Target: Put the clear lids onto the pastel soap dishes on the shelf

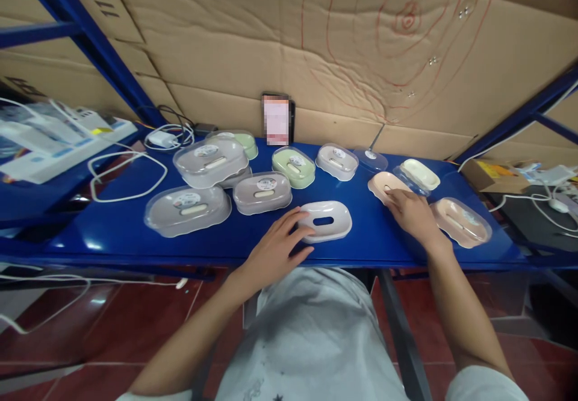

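Now | left hand [277, 245] open, fingers resting on white soap dish [326, 221] at counter [117, 232] front edge | right hand [409, 211] open, flat on peach dish [383, 185] | step: pairing dishes, likely | next calls for a firm grip.

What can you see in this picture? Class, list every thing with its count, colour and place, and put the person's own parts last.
Grey plastic soap dishes with clear lids: four, grey, left of table.
Green plastic soap dishes with clear lids: two, green, back centre.
White lidless soap dish: one, white, front centre, under left fingertips.
Peach soap dish tray: one, peach, under right fingers.
Peach lidded soap dish: one, right of the right hand.
Cream soap dish: one, back right.
Blue metal table: one, blue, across the view.
White charger with cable: one, back left.
Cardboard sheet wall: brown, behind.
Left hand: touching white dish.
Right hand: on peach tray.
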`<state>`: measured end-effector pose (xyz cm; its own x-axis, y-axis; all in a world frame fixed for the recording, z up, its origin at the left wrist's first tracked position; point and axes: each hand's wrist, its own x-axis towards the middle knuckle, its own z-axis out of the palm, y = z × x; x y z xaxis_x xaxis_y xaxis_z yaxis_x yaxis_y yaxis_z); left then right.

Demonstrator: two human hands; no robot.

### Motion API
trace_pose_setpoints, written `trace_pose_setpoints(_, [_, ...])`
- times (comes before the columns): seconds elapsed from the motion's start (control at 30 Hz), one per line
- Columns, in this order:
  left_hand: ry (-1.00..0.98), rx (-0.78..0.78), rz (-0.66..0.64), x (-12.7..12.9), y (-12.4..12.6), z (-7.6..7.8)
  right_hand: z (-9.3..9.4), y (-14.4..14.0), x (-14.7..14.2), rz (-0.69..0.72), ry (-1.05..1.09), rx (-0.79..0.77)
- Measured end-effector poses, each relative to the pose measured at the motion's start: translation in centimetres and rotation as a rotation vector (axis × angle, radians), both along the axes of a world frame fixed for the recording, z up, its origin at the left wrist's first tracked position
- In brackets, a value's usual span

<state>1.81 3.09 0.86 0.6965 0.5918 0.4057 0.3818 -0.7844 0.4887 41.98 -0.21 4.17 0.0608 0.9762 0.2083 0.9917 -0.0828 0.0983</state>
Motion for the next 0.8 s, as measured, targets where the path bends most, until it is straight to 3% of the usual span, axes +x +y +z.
trace_pose_setpoints(0.1, [-0.035, -0.003, 0.021, 0.0, 0.0, 0.1, 0.5, 0.3, -0.4, 0.028, 0.063, 0.02])
trace_pose_setpoints(0.2, [-0.071, 0.002, 0.04, 0.0, 0.0, 0.1, 0.7, 0.6, -0.8, 0.044, 0.15, 0.148])
trace_pose_setpoints(0.43, [-0.193, -0.031, 0.155, 0.0, 0.0, -0.1, 0.1, 0.9, -1.7, 0.015, 0.015, 0.311])
trace_pose_setpoints(0.6, [-0.298, -0.029, 0.221, -0.2, -0.1, -0.1, -1.1, -1.1, -5.1, 0.24, 0.09, 0.113])
trace_pose_setpoints(0.8, [-0.302, -0.036, 0.156, -0.2, -0.2, -0.1, -1.3, -3.1, -8.9, 0.6, 0.4, 0.026])
